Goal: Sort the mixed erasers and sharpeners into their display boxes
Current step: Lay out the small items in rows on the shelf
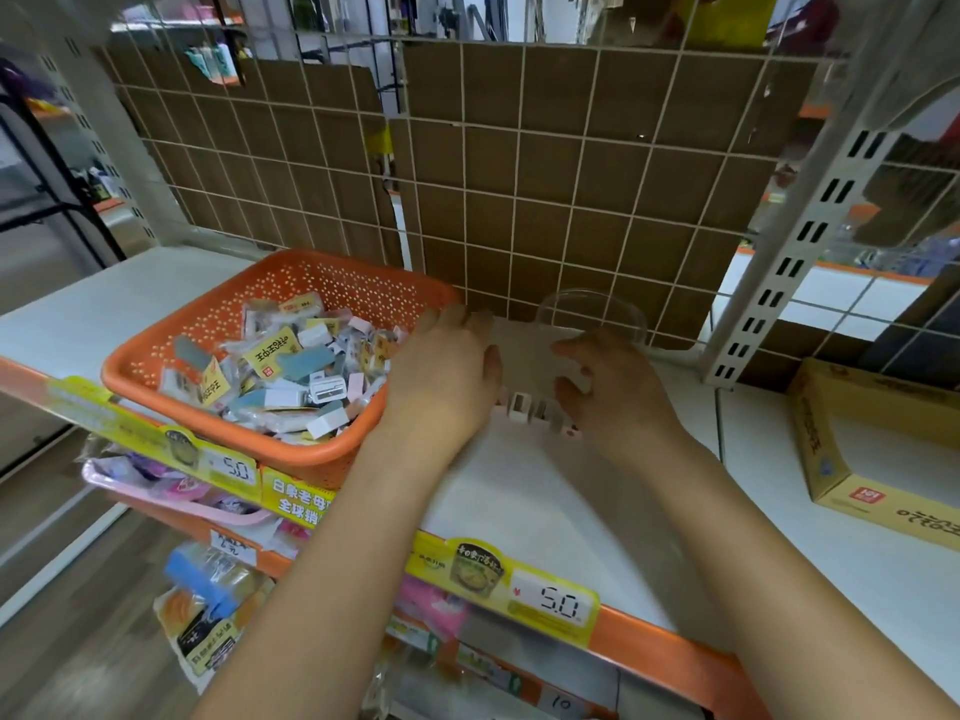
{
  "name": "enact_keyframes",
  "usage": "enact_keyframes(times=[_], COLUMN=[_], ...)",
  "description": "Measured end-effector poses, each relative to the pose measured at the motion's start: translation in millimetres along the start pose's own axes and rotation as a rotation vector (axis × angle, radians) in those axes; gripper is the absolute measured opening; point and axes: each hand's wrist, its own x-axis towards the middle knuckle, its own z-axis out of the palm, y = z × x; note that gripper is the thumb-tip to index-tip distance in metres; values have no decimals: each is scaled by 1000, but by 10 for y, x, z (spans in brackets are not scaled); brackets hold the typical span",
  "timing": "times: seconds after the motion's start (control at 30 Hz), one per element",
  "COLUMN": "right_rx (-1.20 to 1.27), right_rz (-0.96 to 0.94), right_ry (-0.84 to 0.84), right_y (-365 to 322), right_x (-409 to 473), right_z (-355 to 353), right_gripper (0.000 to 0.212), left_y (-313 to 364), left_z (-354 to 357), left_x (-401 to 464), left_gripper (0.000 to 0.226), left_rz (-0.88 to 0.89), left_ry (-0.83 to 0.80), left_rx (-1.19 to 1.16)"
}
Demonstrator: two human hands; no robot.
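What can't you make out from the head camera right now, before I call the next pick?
- Small white pieces between the left hand and right hand: blurred by motion, partly covered by both hands; type and count unclear.
- Clear plastic container: contents unreadable, lower part behind the right hand.
- Orange basket: lower layers buried under the top items.
- Yellow cardboard box: cut off by the right edge.
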Motion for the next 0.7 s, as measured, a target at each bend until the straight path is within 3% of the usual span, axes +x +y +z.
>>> enact_keyframes(times=[0.33, 0.57, 0.7], right_rx=[40, -48, 32], right_rz=[-136, -186, -84], right_ry=[-49, -207, -365], right_y=[-652, -1176, -1322], right_x=[521, 1085, 1297], right_z=[216, 629, 864], right_gripper=[30, 39, 35], left_y=[-756, -1653, -2088], left_z=[-275, -372, -405], left_x=[4, -40, 3], left_gripper=[36, 33, 41], left_rz=[-177, -315, -356], left_ry=[79, 107, 49], left_rx=[51, 29, -37])
